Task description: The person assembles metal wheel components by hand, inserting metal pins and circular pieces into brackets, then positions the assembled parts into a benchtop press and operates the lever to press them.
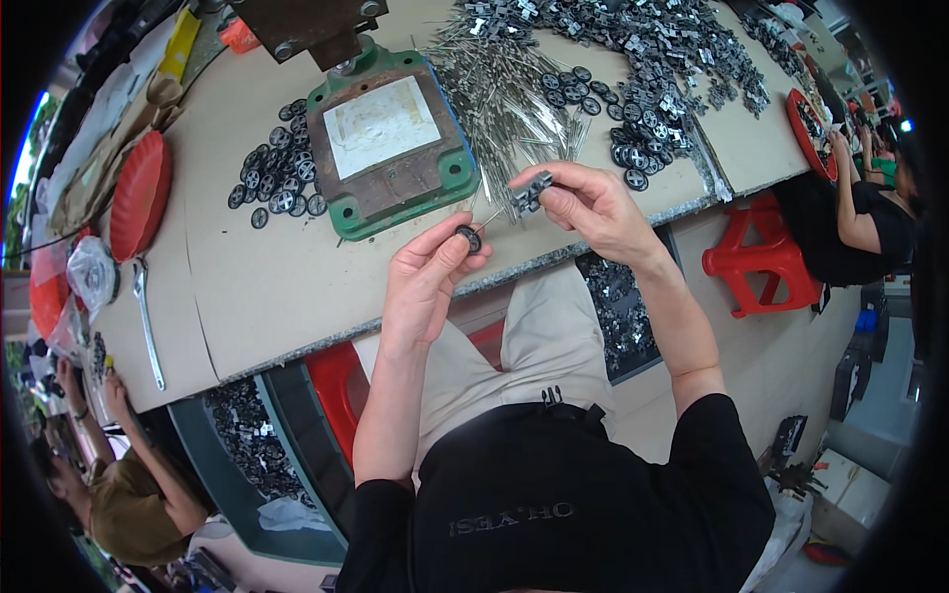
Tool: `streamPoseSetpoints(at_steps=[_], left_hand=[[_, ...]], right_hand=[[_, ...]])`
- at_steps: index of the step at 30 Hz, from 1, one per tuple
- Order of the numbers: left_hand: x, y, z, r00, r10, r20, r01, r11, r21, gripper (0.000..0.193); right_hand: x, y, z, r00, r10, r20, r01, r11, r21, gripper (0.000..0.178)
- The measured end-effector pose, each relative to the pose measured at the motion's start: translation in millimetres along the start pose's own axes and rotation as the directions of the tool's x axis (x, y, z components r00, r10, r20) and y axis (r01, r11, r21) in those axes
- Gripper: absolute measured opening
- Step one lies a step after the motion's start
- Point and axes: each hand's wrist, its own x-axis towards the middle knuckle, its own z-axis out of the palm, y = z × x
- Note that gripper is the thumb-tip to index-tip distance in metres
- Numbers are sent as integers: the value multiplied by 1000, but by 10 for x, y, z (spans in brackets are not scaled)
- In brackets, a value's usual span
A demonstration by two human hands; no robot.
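My left hand (pixel 423 275) is closed, pinching a small black toy wheel (pixel 469 238) between thumb and fingers. A thin metal pin (pixel 490 218) slants up from the wheel toward the other hand. My right hand (pixel 600 210) is closed on a small dark grey plastic part (pixel 532 192) with a blocky outline. Both hands are held close together over the front edge of the table, just right of a green press base (pixel 388 178). Whether the pin touches the grey part I cannot tell.
Piles of loose wheels (pixel 280 176) lie left of the press, with more wheels (pixel 638 143) at right. Metal pins (pixel 504 89) and grey parts (pixel 633 40) heap behind. A wrench (pixel 147 321) and red tray (pixel 140 196) lie at left. Co-workers sit at both sides; a red stool (pixel 761 259) stands right.
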Motion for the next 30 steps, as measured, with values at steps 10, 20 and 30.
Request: streamPoseSetpoints(at_steps=[10,20,30], left_hand=[[-35,-17,-8,1000,0,7,0,999,37,29],[-72,18,7,997,-66,-31,68,995,71,28],[-109,22,-7,981,-187,57,191,979,-78,29]], right_hand=[[-21,3,32,998,32,52,-33,999,29,22],[5,67,-39,896,-405,182,441,765,-470,33],[-88,78,-33,816,-509,274,572,643,-509,50]])
